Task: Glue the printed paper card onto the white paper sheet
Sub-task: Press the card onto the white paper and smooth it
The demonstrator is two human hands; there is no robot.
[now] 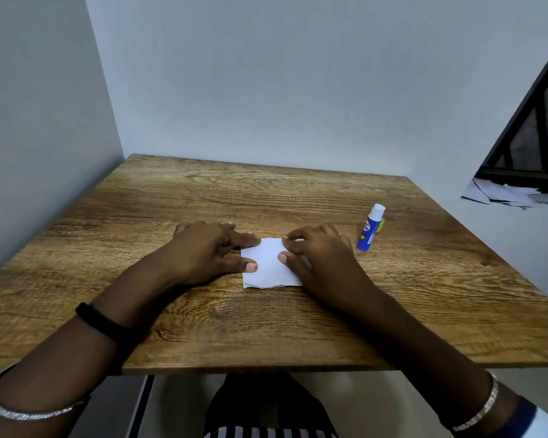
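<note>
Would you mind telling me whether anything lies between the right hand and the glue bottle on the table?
Nothing visible does. The glue bottle stands upright just to the right of the right hand, with only bare wooden table between them.

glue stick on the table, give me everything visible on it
The glue stick is a small blue tube with a white cap, seemingly plastic, with a printed label in white, red and yellow too small to read. It stands upright, cap on, on the wooden table, right of the right hand and the white paper. Neither hand touches it. A small yellow object sits right behind it; I cannot tell what it is or whether they touch.
</note>
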